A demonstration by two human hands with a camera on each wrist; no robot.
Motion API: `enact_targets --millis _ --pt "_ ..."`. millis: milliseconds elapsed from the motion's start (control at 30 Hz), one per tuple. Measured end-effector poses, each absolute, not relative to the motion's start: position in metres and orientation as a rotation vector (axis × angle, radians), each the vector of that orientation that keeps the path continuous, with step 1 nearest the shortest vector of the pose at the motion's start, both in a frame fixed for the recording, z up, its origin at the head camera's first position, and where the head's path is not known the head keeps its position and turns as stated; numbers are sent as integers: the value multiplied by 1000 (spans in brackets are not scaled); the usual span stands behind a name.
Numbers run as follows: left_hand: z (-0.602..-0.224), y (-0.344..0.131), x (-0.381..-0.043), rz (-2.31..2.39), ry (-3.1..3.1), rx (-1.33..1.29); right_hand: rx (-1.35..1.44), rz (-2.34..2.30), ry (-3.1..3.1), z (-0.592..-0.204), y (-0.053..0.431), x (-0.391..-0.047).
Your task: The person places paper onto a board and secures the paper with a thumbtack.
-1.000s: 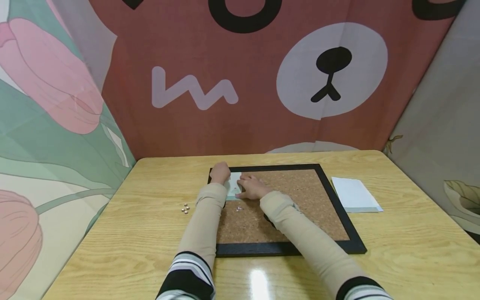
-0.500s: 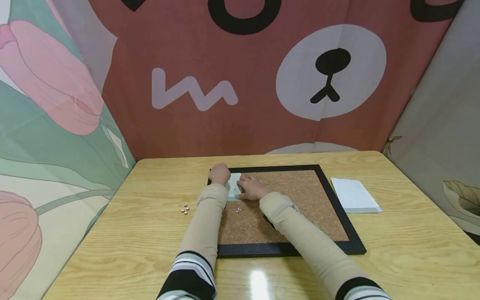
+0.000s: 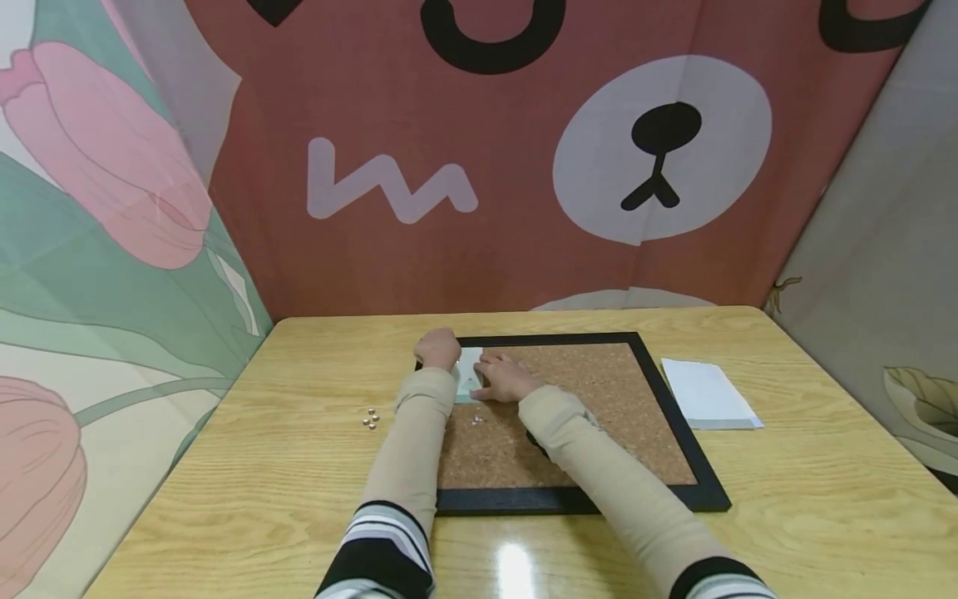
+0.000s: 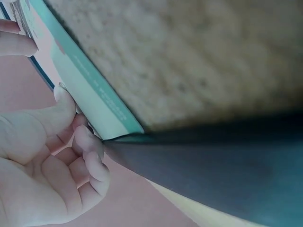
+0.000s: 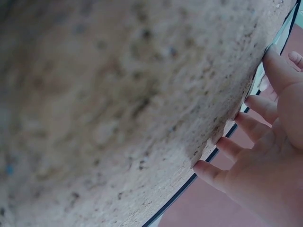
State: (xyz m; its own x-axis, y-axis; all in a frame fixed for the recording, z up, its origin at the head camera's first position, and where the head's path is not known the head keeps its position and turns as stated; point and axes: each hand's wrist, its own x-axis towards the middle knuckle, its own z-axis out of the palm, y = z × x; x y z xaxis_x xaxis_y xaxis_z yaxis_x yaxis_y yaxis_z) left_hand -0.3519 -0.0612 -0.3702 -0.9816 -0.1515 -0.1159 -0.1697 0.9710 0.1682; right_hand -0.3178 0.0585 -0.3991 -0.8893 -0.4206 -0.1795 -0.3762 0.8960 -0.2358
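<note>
A corkboard (image 3: 591,408) in a black frame lies on the table, with a pale green and white card (image 3: 469,378) at its far left corner. My left hand (image 3: 438,349) is at that corner. Its thumb presses on the card with a small glint at the nail, and its other fingers (image 4: 90,165) curl against the frame's outer edge in the left wrist view. My right hand (image 3: 509,378) spreads its fingers just right of the card. In the right wrist view its fingertips (image 5: 203,168) rest on the board, with the thumb at the card's edge.
Several shiny metal tacks (image 3: 370,419) lie on the table left of the board. A few tiny shiny bits (image 3: 477,420) lie on the cork below the card. White paper sheets (image 3: 711,395) rest right of the frame. A black object (image 3: 535,443) is partly under my right forearm.
Both hands stay at the card and the board. My left hand shifts very slightly, and the head view tilts a little upward.
</note>
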Motion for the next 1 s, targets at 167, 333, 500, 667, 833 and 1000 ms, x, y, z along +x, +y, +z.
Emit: enact_targets --millis 167,333,500,667,833,1000 --pt "-360 -63 -344 275 2994 -194 -595 -285 2832 -399 58 -319" --pt "-421 -84 -407 357 3027 -10 -616 -343 2814 -408 60 -328" --pt "-471 -100 -459 358 3013 201 -612 -336 2807 -409 60 -330" --pt "-402 -87 -391 274 2889 204 -605 -314 2813 -400 60 -321" --pt "-415 -97 -399 242 2917 407 -630 -291 2817 -397 62 -316" --pt "-431 -106 -411 216 2892 454 -631 -304 2805 -398 63 -318"
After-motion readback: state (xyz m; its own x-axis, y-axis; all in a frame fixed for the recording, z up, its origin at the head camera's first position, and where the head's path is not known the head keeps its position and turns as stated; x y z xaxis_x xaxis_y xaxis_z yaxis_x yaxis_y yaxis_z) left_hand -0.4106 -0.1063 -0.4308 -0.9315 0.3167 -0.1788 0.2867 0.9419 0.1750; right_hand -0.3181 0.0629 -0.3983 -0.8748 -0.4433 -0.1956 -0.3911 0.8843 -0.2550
